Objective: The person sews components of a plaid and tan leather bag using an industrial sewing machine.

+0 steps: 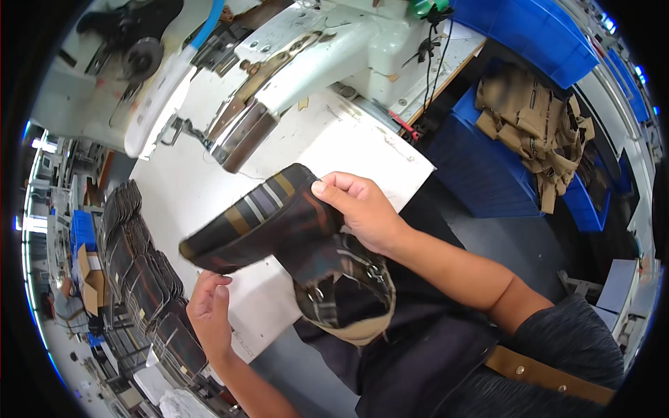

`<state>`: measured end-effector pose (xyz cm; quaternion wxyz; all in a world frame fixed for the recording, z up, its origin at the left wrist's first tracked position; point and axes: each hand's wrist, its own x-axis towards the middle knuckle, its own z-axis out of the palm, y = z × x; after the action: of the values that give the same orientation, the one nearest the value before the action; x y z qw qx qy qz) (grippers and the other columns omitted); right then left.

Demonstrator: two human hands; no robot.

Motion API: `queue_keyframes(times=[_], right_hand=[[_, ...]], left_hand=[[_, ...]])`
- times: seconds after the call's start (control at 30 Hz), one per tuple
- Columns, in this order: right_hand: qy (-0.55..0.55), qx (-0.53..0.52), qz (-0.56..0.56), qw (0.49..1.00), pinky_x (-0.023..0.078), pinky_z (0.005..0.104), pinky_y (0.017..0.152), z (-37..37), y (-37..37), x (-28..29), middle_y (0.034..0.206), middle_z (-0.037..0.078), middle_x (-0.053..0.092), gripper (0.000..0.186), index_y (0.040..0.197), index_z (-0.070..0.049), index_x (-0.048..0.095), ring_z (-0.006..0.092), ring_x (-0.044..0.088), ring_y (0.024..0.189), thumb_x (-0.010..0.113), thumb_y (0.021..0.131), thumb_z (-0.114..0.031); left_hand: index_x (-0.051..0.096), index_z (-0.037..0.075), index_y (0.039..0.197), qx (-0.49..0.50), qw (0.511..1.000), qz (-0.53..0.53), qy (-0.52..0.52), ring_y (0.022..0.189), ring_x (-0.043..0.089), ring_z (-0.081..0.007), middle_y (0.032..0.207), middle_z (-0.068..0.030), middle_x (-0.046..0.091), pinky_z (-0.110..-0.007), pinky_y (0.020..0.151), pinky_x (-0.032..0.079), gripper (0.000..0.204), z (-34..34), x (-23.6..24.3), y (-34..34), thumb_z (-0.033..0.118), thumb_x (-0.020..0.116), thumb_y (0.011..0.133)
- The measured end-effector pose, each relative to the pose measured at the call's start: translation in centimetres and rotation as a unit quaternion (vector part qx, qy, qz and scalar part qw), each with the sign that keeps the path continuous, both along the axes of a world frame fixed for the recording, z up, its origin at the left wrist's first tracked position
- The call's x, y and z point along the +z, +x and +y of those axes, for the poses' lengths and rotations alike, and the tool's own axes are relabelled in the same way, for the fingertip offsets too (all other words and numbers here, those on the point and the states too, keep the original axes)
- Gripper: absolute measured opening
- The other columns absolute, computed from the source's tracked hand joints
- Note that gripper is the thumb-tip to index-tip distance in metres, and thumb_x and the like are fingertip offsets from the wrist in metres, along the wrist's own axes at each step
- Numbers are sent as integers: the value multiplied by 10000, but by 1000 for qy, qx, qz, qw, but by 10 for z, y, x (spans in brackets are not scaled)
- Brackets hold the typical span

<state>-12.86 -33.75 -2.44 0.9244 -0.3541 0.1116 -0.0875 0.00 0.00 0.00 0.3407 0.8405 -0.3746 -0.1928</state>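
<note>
My right hand [362,209] pinches the upper edge of a dark plaid fabric bag piece [293,223], thumb on top. A flat panel with tan, grey and white stripes stretches away to the left. The lower part hangs over my lap as an open, rounded pouch with a tan rim [359,330] and small metal rings. Just below the panel's left end is my left hand [210,313], its fingers loosely bent and apart, seemingly holding nothing. Beyond the bag piece stands a white sewing machine [313,70], its metal work arm [240,136] close to the panel's far edge.
Stacks of dark plaid pieces [150,285] lie along the left. At right, a blue bin [481,167] bears a heap of tan fabric parts [533,125]; another blue crate [533,35] is behind. The white tabletop [376,157] ends in a corner near my right forearm.
</note>
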Motion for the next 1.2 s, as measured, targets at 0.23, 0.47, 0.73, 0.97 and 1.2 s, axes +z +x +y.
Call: queue_keyframes(times=[0.23, 0.47, 0.73, 0.97, 1.2], right_hand=[[-103, -70, 17, 992, 512, 213, 726, 12, -12, 3, 929, 6, 708, 201, 1083, 1, 675, 41, 625, 817, 609, 1055, -187], [-185, -121, 30, 975, 520, 211, 774, 14, -15, 1, 993, 46, 739, 210, 1197, 12, 654, 61, 656, 862, 610, 1050, -131], [-207, -126, 15, 970, 517, 236, 865, 14, -15, 0, 1077, 72, 735, 251, 1244, 29, 635, 78, 654, 957, 617, 1044, -123], [-171, -104, 17, 980, 529, 248, 852, 11, -18, -12, 1056, 51, 725, 228, 1225, 10, 646, 77, 653, 944, 626, 1033, -112], [-166, -62, 57, 983, 484, 234, 804, 12, -22, 3, 938, -48, 660, 181, 1107, -55, 668, 40, 556, 854, 588, 1070, -213]], left_hand=[[399, -47, 1509, 268, 889, 221, -298, 1250, 563, -203, 1407, -154, 544, -333, 1088, 441, 584, -104, 24, -41, 55, 631, 983], [370, -17, 1547, 305, 804, 271, -433, 1098, 651, -153, 1205, -140, 697, -296, 987, 512, 723, -113, 28, -64, -85, 689, 901], [358, -19, 1551, 336, 801, 201, -454, 1076, 662, -130, 1183, -128, 718, -280, 995, 502, 714, -114, 36, -80, -61, 691, 922], [450, -84, 1488, 339, 806, 178, -452, 839, 534, -20, 857, 44, 540, -186, 820, 446, 556, -91, 12, -78, -88, 617, 958], [461, -119, 1440, 270, 787, 356, -425, 1326, 532, -358, 1444, -256, 536, -496, 1153, 399, 626, -100, -9, -88, 358, 566, 1048]])
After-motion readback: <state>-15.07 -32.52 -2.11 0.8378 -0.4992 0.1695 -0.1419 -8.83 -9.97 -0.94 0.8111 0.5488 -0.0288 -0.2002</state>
